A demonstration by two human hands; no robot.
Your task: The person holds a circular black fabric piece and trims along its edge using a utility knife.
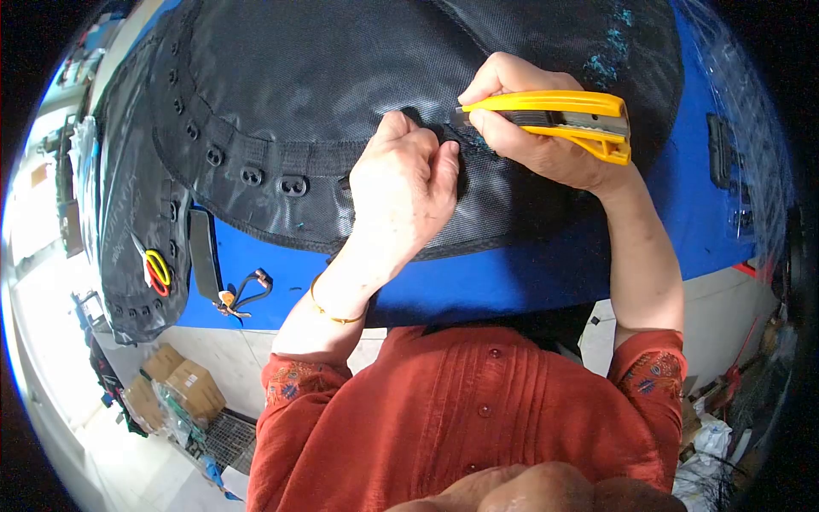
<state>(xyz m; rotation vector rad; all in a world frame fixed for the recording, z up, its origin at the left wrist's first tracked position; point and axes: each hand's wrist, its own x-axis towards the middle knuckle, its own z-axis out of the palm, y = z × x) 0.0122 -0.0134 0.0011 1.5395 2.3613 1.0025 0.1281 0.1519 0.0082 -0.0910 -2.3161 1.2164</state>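
A large black mesh-like fabric piece [324, 64] with a curved, bound edge lies before me. Along that edge runs a row of webbing loops with black plastic fittings [294, 185], each with two holes. My left hand [401, 183] is closed on the fabric near the edge, its fingertips tucked into the dark material. To its right, my right hand [546, 158] grips a yellow utility knife [580, 104], with its tip pointing left, close to the left hand's fingers. Whether the blade touches the fabric I cannot tell. Blue-green thread bits [607, 60] are scattered on the fabric's upper right.
The blue tabletop [444, 286] shows along the front. At left lie scissors with red and yellow handles [157, 271], a flat black strip [205, 256] and small snips [241, 294]. Cardboard boxes [194, 388] stand on the floor. Clear plastic sheeting [734, 94] hangs at right.
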